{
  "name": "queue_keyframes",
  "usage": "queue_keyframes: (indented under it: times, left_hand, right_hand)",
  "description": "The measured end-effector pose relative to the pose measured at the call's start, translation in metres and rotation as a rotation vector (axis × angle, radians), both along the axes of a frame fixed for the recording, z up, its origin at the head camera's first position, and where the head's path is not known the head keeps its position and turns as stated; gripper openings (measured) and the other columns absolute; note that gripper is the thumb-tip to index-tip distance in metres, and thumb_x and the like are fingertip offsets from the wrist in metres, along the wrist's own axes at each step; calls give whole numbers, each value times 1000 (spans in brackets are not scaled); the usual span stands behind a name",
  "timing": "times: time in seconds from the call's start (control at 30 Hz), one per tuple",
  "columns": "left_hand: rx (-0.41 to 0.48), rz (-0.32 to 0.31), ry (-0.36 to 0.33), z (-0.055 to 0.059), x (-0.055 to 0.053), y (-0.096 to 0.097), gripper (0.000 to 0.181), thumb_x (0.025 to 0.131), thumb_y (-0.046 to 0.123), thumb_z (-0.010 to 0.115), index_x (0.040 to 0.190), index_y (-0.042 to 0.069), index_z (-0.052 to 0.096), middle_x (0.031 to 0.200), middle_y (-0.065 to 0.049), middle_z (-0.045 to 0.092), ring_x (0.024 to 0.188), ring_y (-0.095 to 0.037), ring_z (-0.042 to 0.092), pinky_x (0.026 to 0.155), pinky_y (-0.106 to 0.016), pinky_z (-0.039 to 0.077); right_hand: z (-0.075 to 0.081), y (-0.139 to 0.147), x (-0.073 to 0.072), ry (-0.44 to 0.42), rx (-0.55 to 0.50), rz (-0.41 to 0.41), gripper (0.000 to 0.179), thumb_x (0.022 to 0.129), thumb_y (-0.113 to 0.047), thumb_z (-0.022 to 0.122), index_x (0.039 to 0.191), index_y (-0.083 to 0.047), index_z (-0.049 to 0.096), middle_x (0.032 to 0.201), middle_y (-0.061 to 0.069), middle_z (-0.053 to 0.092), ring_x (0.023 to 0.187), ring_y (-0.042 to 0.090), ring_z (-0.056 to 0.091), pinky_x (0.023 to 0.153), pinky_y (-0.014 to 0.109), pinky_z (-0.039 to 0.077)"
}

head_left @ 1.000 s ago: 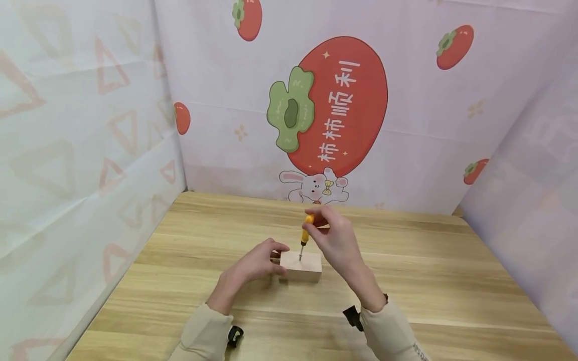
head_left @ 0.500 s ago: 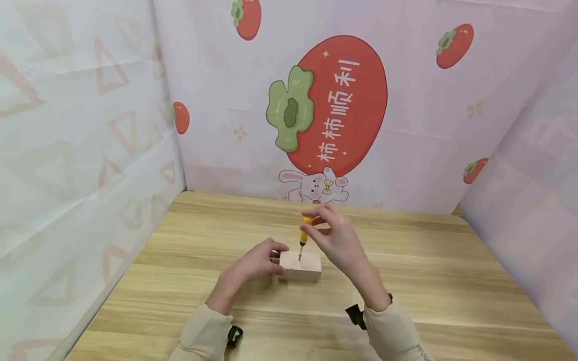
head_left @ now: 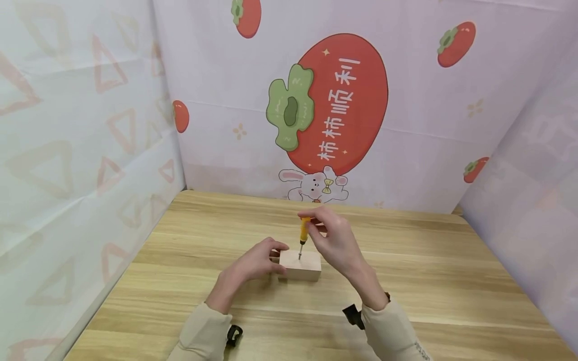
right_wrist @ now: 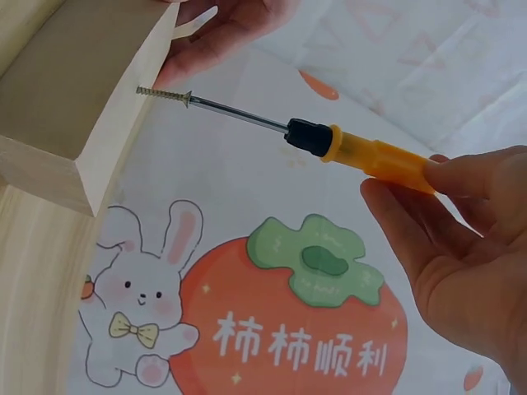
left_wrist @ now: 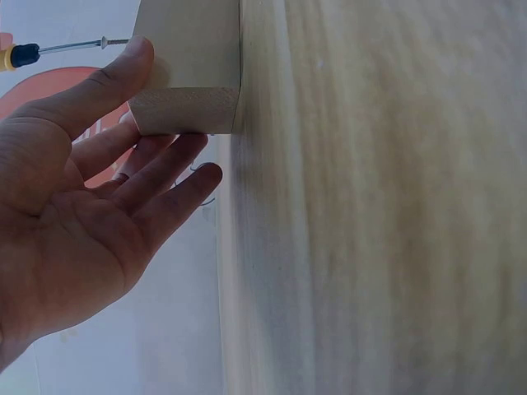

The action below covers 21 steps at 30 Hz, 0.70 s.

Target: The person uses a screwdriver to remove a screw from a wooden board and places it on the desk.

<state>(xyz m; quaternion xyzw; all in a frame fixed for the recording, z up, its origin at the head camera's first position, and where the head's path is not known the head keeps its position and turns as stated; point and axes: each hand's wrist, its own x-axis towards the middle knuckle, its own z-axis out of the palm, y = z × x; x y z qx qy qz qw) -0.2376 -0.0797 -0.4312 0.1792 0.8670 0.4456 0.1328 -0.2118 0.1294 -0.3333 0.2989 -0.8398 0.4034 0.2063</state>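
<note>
A pale wooden block (head_left: 307, 274) lies flat on the table. My left hand (head_left: 255, 260) holds its left end, the thumb on the near side and the fingers on the far side. From the block's top rises a screw (right_wrist: 163, 95), much of its thread showing above the wood. A yellow screwdriver (right_wrist: 370, 156) with a black collar has its tip on the screw head and leans slightly to the right. The thumb and fingers of my right hand (head_left: 336, 243) pinch the upper end of its handle.
The wood-grain table (head_left: 429, 281) runs all round the block. Behind it hangs a backdrop (head_left: 217, 150) printed with persimmons and a rabbit. Patterned cloth also stands at the left and right sides. Black straps (head_left: 233, 335) sit at both wrists.
The right hand's fingers have shifted about the screwdriver handle, and the handle has swung slightly left to stand more upright. The left hand and block stay in place.
</note>
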Motion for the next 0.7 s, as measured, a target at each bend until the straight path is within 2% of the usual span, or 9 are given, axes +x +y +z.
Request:
queue_keyframes:
  times: [0.13, 0.23, 0.43, 0.53, 0.7]
  left_hand:
    - [-2, -3, 7, 0, 0, 0, 59, 79, 19, 85, 132, 6, 62, 122, -9, 56, 122, -32, 59, 106, -45, 49]
    - [-7, -5, 10, 0, -1, 1, 59, 79, 20, 84, 132, 7, 62, 122, -9, 56, 122, -32, 58, 106, -46, 48]
    - [-10, -8, 17, 1, 0, 0, 59, 80, 19, 84, 133, 6, 61, 122, -9, 55, 122, -32, 58, 106, -46, 49]
    - [-7, -8, 17, 2, 1, 0, 59, 80, 19, 84, 133, 6, 61, 123, -9, 55, 122, -32, 58, 106, -46, 49]
    - [0, -11, 16, 2, 1, 0, 60, 80, 18, 84, 133, 5, 61, 123, -10, 55, 122, -33, 59, 105, -46, 49]
  right_hand:
    - [1, 1, 0, -59, -24, 20, 26, 89, 2, 69, 113, -8, 72, 107, 7, 68, 93, 17, 67, 79, 31, 62]
    - [0, 1, 0, -84, -49, -21, 25, 87, -3, 75, 112, -8, 73, 105, 7, 64, 90, 17, 64, 77, 32, 62]
    - [-2, -1, 1, -29, -29, -124, 24, 84, -4, 78, 107, -9, 75, 94, 4, 61, 80, 13, 61, 72, 28, 62]
    - [-2, -2, 1, -12, -13, -133, 25, 84, -2, 77, 108, -8, 75, 94, 4, 62, 79, 13, 61, 73, 28, 62]
    - [0, -2, 1, -30, -9, -119, 26, 88, 5, 69, 111, -7, 74, 101, 5, 67, 83, 14, 64, 75, 27, 61]
